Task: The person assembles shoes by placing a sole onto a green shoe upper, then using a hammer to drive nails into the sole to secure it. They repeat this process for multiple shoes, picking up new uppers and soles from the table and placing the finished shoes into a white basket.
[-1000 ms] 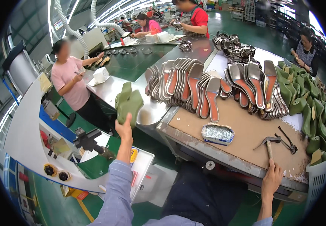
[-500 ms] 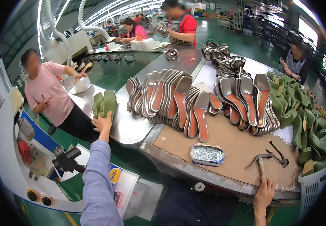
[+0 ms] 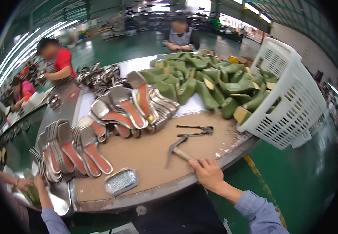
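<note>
At the lower left rim, my left hand (image 3: 40,182) is closed against a green shoe last (image 3: 32,195); its fingers are partly hidden and blurred. Another person's hand (image 3: 22,184) touches the same last from the other side. My right hand (image 3: 208,174) has its fingers closed over the end of the wooden handle of a hammer (image 3: 182,153), whose dark curved head rests on the brown board. Just beyond the hammer lies a pair of black pincers (image 3: 197,130). Between my hands sits an open box of small metallic tacks or nails (image 3: 121,182).
Stacked metal shoe-shaped plates with orange faces (image 3: 94,154) stand left and centre on the table (image 3: 157,156). Green lasts (image 3: 204,91) are heaped behind, spilling from a tipped white basket (image 3: 290,99) on the right. Shiny metal pieces (image 3: 98,78) lie farther back. Co-workers (image 3: 180,37) stand around.
My view has swung right, bringing the basket fully in. The person at left now has a hand on the last beside my left hand. My right hand stays at the hammer handle.
</note>
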`<state>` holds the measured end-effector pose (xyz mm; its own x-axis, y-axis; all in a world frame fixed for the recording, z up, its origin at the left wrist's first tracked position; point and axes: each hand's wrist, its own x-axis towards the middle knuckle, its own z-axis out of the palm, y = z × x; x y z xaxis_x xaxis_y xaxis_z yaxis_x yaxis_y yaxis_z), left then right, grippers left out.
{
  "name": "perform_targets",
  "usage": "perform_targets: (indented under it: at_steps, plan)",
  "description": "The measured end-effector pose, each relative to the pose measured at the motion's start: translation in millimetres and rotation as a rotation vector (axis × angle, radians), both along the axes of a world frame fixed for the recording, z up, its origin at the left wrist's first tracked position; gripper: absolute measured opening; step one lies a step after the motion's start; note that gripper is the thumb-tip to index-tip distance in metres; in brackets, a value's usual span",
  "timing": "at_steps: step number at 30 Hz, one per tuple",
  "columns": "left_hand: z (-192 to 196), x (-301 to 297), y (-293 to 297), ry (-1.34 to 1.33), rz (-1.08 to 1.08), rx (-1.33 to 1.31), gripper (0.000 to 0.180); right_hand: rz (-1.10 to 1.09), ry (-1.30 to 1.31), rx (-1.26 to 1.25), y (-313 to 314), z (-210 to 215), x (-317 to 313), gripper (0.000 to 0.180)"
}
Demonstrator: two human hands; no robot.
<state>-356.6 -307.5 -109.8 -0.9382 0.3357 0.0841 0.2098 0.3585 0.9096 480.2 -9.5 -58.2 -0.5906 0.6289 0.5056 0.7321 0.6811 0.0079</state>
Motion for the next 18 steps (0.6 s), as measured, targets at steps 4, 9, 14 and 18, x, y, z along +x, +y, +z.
perform_targets:
  at_steps: [4, 9, 14, 18]
  plan:
    - [-8, 31, 74, 0.863, 0.311, -0.035, 0.065, -0.008, 0.003, -0.037, -3, 3, 16, 0.039]
    - [24, 58, 63, -0.009, -0.062, 0.397, 0.047, -0.148, 0.446, -0.677, 44, -7, 20, 0.049]
    - [47, 121, 41, -0.422, -0.306, 0.677, 0.011, -0.315, 1.403, -0.981, 215, -9, 38, 0.063]
    - [50, 191, 57, -0.241, -0.109, 0.776, 0.022, -0.336, 1.689, -1.004, 311, -10, 47, 0.068]
